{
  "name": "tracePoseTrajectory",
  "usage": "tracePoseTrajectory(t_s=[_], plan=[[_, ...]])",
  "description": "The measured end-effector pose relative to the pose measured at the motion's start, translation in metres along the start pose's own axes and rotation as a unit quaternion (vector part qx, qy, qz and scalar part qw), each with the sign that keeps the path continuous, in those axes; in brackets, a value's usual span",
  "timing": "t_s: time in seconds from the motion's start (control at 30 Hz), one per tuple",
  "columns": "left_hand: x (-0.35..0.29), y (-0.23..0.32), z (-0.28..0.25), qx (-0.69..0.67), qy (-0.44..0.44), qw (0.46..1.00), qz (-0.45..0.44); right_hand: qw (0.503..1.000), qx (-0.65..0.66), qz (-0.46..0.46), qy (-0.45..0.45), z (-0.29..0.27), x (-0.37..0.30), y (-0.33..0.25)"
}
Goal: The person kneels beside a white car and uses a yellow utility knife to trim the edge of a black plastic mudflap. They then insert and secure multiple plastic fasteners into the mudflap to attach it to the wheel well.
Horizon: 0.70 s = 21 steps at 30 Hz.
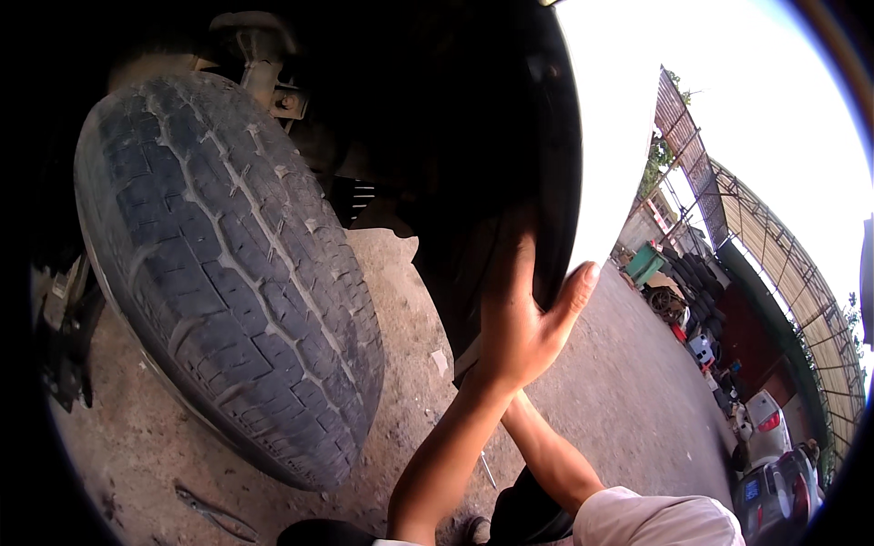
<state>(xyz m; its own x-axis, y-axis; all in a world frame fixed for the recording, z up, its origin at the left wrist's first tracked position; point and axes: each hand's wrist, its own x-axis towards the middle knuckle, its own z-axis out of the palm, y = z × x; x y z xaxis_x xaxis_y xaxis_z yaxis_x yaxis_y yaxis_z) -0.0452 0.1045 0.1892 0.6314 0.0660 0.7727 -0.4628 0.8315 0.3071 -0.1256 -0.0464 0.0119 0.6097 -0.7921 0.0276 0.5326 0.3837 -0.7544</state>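
My left hand (pixel 523 332) is at the edge of a white fender (pixel 596 136), its back toward me. The thumb lies against the fender's lower edge, while the fingers reach up inside the dark wheel arch liner (pixel 464 273); their tips are lost in shadow. From the lower right comes my right forearm (pixel 551 450), crossing behind the left wrist. The right hand itself is hidden there, so its grip does not show. To the left stands a worn black tire (pixel 237 282) with dusty tread, turned outward and apart from both hands.
Above the tire is a dusty metal suspension part (pixel 264 68). Pliers (pixel 214 514) lie on the dirty concrete floor (pixel 628 391), with a thin metal rod (pixel 489 469) near my arms. Farther right are stacked tires (pixel 696 282), a green bin (pixel 645 264) and a dark car (pixel 774 496).
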Motion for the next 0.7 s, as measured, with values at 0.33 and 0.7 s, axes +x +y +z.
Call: tracePoseTrajectory(t_s=[0.33,0.7], plan=[[0.047,0.007,0.001,-0.062,-0.01,0.997,0.038,1.0,-0.002,-0.007,-0.005,0.0,-0.01,-0.007],[0.042,-0.004,0.004,-0.032,0.01,0.998,0.055,0.999,-0.025,-0.02,0.009,0.001,-0.01,-0.001]])
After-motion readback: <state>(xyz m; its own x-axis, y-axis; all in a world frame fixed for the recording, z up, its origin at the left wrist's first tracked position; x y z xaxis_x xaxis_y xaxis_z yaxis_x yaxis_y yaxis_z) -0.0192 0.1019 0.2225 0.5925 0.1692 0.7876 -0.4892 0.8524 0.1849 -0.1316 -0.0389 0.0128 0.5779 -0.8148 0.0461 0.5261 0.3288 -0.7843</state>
